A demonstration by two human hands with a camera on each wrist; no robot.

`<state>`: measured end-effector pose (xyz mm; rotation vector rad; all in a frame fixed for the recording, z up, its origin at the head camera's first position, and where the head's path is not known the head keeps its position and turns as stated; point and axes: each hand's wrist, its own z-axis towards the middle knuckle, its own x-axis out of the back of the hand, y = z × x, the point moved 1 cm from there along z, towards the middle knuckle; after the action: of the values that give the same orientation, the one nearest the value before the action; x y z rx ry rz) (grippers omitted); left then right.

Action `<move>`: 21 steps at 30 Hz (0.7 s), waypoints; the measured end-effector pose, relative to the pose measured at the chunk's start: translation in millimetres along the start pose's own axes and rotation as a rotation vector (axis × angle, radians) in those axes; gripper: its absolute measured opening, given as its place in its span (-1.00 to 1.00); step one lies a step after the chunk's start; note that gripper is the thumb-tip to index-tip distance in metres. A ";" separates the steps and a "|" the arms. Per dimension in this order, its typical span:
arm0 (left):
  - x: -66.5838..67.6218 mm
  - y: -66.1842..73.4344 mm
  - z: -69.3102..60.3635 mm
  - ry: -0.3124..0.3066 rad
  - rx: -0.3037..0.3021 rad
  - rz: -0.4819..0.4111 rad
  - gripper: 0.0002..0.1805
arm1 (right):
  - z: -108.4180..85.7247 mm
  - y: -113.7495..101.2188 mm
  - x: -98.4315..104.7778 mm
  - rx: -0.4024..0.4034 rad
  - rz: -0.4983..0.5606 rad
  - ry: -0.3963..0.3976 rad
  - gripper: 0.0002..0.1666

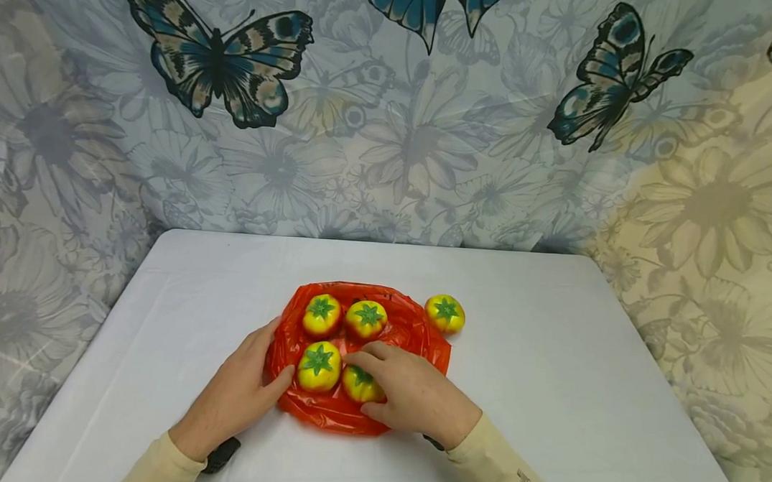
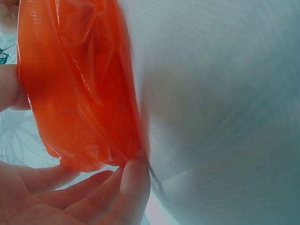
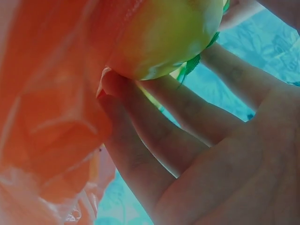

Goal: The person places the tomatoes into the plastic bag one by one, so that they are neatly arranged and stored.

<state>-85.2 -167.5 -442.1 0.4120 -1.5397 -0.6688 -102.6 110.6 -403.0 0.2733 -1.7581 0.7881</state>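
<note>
A red plastic bag [image 1: 414, 328] lies spread on the white table with its mouth up. Several yellow-red tomatoes with green star-shaped tops sit in it, two at the back and a front-left tomato [image 1: 319, 367] among them. My left hand [image 1: 234, 385] holds the bag's left side, thumb at the rim and fingers along the outside, low by the table in the left wrist view. My right hand [image 1: 418, 390] reaches over the front of the bag and grips the front-right tomato [image 3: 173, 37], its fingers and thumb round it. That hand partly hides this tomato in the head view.
One more tomato [image 1: 444, 314] lies on the table [image 1: 550, 334], just outside the bag's back right edge. Behind the table hangs a cloth [image 1: 416, 142] printed with flowers and butterflies.
</note>
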 end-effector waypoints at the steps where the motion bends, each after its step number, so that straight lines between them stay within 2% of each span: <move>1: 0.2 0.1 -0.1 -0.001 0.002 0.001 -0.06 | -0.1 0.0 0.4 -0.002 0.002 0.000 -0.23; 6: 0.9 0.1 -0.2 -0.011 0.011 0.003 -0.06 | -1.7 0.9 4.7 -0.006 0.041 0.007 -0.20; 9: 0.9 -0.1 -0.4 -0.013 0.014 0.002 -0.06 | -3.8 4.4 10.6 0.001 0.074 0.039 -0.23; 15: 0.3 -0.3 -0.2 -0.013 0.013 0.005 -0.06 | -10.6 27.8 32.0 -0.018 0.086 0.215 -0.28; 21: -0.3 -0.3 0.3 -0.007 0.004 0.010 -0.06 | -15.3 69.4 49.2 -0.138 0.047 0.374 -0.28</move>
<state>-85.5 -167.5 -442.6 0.4057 -1.5489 -0.6599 -145.8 182.3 -381.3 -0.0097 -1.4598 0.6970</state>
